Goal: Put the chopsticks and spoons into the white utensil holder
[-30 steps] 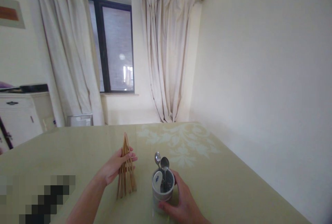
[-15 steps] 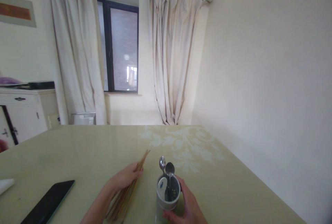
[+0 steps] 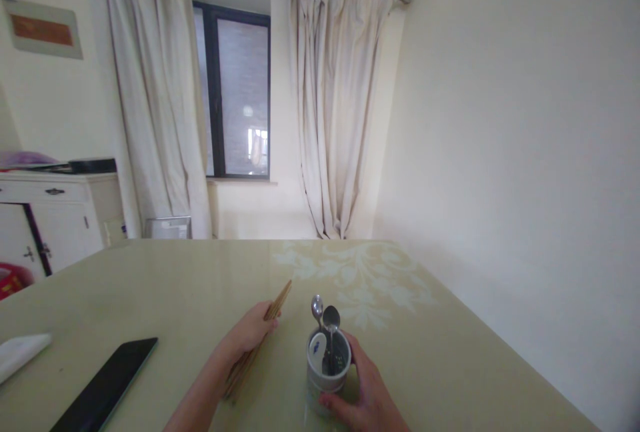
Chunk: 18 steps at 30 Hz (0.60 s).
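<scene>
A bundle of wooden chopsticks [image 3: 245, 371] lies slantwise in my left hand [image 3: 255, 327], whose fingers are wrapped around it near the upper end. To its right stands an upright grey utensil holder [image 3: 327, 384]. My right hand [image 3: 367, 385] grips this holder from the right, thumb at the front and fingers behind the rim. Two metal spoons [image 3: 331, 317] stick up out of the holder, bowls on top. A white spoon with a blue mark [image 3: 317, 350] leans inside against the left wall.
On the left of the pale green table [image 3: 190, 285] lies a black phone-like slab [image 3: 107, 385]. A white object [image 3: 23, 354] is beyond it at the left edge. A wall [image 3: 500, 185] runs along the right side; a white cabinet [image 3: 65, 219] stands back left.
The chopsticks, fanned out at the lower end before, now sit in a tighter bundle in my left hand. My right hand stays on the holder. The view has shifted slightly left.
</scene>
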{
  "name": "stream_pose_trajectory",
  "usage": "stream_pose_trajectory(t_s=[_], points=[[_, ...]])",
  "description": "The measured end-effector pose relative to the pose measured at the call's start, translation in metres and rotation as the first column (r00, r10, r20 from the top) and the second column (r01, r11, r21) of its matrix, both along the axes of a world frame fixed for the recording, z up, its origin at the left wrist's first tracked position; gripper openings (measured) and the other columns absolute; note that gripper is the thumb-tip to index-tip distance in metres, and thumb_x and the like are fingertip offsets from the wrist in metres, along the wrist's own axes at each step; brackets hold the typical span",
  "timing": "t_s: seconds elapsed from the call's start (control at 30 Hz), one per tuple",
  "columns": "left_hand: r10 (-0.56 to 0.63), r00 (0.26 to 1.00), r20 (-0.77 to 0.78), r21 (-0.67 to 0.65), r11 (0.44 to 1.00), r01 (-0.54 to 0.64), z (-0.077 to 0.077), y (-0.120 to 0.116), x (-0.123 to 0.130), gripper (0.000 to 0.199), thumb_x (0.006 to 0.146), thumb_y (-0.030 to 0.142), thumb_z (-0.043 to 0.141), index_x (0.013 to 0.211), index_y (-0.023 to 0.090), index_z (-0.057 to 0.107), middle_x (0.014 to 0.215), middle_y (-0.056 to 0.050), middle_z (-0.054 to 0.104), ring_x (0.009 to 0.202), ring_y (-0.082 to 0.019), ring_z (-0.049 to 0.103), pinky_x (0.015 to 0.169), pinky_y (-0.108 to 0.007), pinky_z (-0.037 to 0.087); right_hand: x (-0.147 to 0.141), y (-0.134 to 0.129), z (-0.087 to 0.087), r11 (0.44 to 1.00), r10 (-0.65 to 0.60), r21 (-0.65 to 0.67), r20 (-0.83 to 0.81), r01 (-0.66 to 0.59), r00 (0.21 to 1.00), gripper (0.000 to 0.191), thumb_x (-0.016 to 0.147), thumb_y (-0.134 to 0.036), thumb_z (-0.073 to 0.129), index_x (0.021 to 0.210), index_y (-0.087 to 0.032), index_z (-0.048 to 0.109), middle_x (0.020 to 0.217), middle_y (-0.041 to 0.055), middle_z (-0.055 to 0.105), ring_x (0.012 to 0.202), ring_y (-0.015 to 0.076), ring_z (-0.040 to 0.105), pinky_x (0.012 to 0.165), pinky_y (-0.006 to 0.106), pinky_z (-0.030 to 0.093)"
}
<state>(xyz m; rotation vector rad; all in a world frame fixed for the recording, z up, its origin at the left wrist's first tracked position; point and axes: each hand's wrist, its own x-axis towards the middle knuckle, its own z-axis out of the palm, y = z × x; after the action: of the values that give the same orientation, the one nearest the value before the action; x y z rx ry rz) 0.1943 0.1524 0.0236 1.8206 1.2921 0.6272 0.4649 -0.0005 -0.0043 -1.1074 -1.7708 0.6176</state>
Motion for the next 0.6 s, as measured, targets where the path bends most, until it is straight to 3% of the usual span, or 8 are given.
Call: stream_pose_trajectory(t_s=[0.13,0.4,0.5,0.6], points=[[-0.011,0.997,-0.079,0.032,0.999,0.014,-0.007,0.003,-0.001,0.025,0.065,0.026,0.067,0.088,0.019,0.072,0.099,-0.007,0.078,0.104,-0.034,0.069,0.090,-0.038,0.050,0.000,-0.001,0.001,1.000,0.012,0.007,-0.017,-0.012,1.000,0.082,0.081,-0.051,0.081,0.150,-0.022,0.046,0.142,0.0174,0.066,0.126,0.0372,0.064,0.104,0.048,0.052],[0.092,0.963,-0.255,0.090,0.993,-0.071,-0.018,0.008,-0.003,0.041,0.075,0.021,0.062,0.115,0.015,0.063,0.112,-0.010,0.073,0.109,-0.027,0.068,0.092,-0.033,0.049,0.003,0.001,-0.005,1.000,0.007,-0.009,-0.002,-0.007,1.000,0.082,0.079,-0.044,0.084,0.151,-0.026,0.048,0.145,0.0160,0.064,0.129,0.0401,0.063,0.103,0.051,0.054],[0.160,0.922,-0.353,0.157,0.981,-0.110,-0.017,0.008,-0.006,0.038,0.077,0.027,0.067,0.113,0.015,0.064,0.124,-0.017,0.066,0.124,-0.034,0.060,0.104,-0.039,0.043,0.005,0.000,-0.004,1.000,-0.005,-0.017,0.005,0.006,1.000,0.084,0.079,-0.044,0.085,0.152,-0.025,0.048,0.148,0.0178,0.062,0.131,0.0413,0.061,0.104,0.052,0.053],[0.180,0.879,-0.441,0.178,0.978,-0.111,-0.013,0.005,-0.011,0.039,0.074,0.030,0.073,0.109,0.014,0.065,0.127,-0.022,0.064,0.124,-0.041,0.059,0.102,-0.046,0.043,0.005,0.000,-0.002,1.000,0.003,-0.018,0.001,-0.003,1.000,0.083,0.080,-0.045,0.084,0.152,-0.023,0.049,0.148,0.0189,0.062,0.132,0.0416,0.061,0.105,0.052,0.052]])
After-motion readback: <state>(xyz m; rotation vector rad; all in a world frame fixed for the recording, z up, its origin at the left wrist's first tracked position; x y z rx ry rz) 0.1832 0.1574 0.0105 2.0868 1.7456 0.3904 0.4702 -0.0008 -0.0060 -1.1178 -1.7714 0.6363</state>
